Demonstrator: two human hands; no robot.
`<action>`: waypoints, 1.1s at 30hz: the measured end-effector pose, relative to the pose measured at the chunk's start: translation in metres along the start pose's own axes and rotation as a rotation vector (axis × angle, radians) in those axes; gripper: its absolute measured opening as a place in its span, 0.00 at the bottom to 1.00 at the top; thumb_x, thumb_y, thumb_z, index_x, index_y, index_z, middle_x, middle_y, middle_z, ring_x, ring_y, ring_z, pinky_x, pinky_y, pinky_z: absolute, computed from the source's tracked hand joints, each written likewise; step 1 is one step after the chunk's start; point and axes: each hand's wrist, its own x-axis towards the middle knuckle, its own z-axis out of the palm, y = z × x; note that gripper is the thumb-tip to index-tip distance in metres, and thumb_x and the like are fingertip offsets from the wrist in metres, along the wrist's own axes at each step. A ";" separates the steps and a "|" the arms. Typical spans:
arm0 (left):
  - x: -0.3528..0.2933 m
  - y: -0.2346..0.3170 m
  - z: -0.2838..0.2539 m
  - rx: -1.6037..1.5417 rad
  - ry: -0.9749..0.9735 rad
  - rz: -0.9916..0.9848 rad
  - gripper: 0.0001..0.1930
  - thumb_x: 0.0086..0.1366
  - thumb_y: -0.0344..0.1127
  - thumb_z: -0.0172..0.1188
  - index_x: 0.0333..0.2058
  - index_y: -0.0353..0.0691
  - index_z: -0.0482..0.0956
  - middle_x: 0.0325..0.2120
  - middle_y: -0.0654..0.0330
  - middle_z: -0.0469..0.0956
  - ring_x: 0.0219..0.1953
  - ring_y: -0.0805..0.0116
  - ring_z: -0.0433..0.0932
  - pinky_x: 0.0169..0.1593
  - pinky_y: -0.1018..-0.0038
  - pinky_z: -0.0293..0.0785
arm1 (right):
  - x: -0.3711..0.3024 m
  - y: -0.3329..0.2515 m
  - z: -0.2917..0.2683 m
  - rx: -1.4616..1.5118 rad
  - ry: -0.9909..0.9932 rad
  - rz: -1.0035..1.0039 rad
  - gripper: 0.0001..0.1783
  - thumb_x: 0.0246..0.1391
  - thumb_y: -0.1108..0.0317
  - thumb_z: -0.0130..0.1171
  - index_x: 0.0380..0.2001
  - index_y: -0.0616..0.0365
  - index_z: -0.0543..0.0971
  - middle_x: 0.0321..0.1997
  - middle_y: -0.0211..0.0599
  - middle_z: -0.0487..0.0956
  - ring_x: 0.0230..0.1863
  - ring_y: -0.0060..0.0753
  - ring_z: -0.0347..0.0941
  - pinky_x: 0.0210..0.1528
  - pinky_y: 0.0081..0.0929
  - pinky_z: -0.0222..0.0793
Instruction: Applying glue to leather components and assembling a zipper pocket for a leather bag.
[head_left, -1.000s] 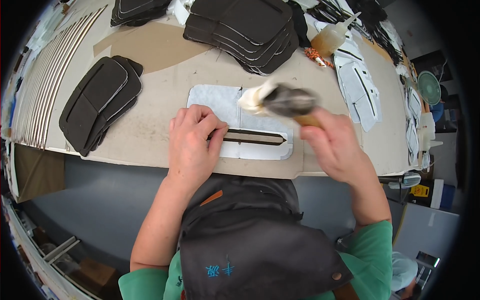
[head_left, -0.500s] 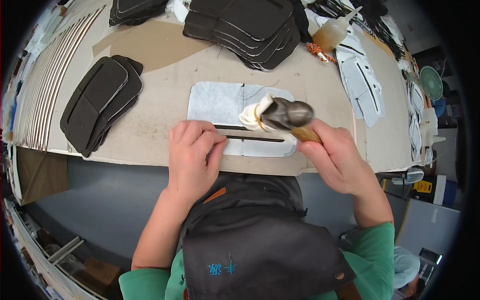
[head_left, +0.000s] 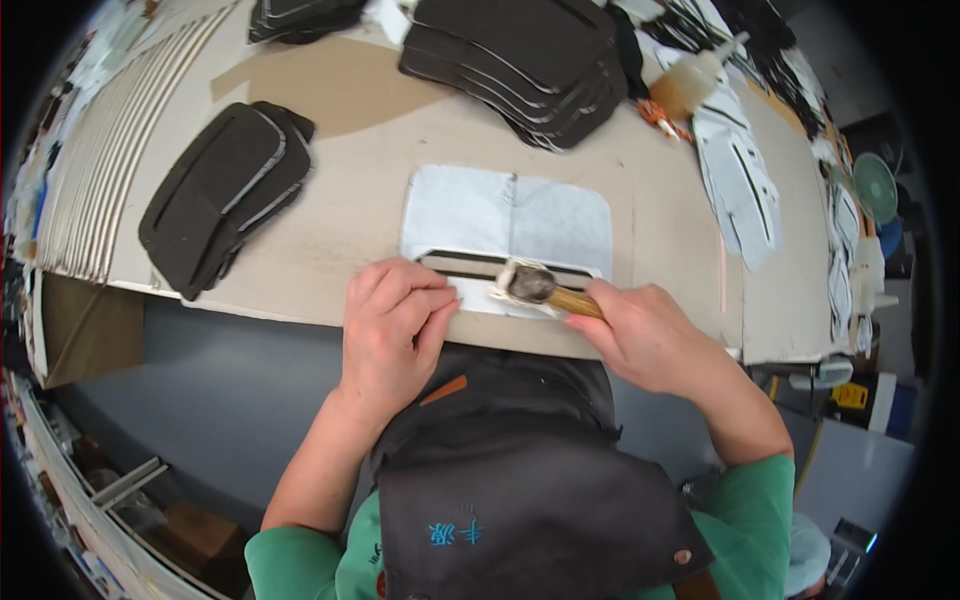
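A pale panel (head_left: 460,210) with a long dark-edged slot across its lower part lies flat near the table's front edge. My left hand (head_left: 392,320) has its fingers curled and pinched at the left end of the slot, on the panel's lower edge. My right hand (head_left: 645,335) grips the wooden handle of a hammer (head_left: 532,284). White cloth is wrapped round the striking end of its head. That end is down at the strip below the slot, right of my left fingers, and hides part of it.
Two dark panel stacks stand about: a smaller one (head_left: 225,205) at the left, a larger one (head_left: 520,65) at the back. A squeeze bottle (head_left: 688,88) with amber liquid and slotted white pieces (head_left: 738,185) lie to the right. Brown paper (head_left: 330,88) covers some table behind.
The hammer has come down from above the panel onto its lower strip, with my right hand moving left and lower. My left hand keeps its hold. The whole view has shifted slightly.
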 end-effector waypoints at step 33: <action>0.014 0.010 -0.001 0.060 -0.174 -0.047 0.12 0.56 0.24 0.64 0.40 0.40 0.84 0.38 0.61 0.78 0.43 0.57 0.73 0.49 0.65 0.65 | -0.039 0.108 -0.008 0.102 0.614 0.606 0.15 0.51 0.69 0.70 0.41 0.62 0.82 0.27 0.34 0.81 0.29 0.24 0.75 0.34 0.22 0.71</action>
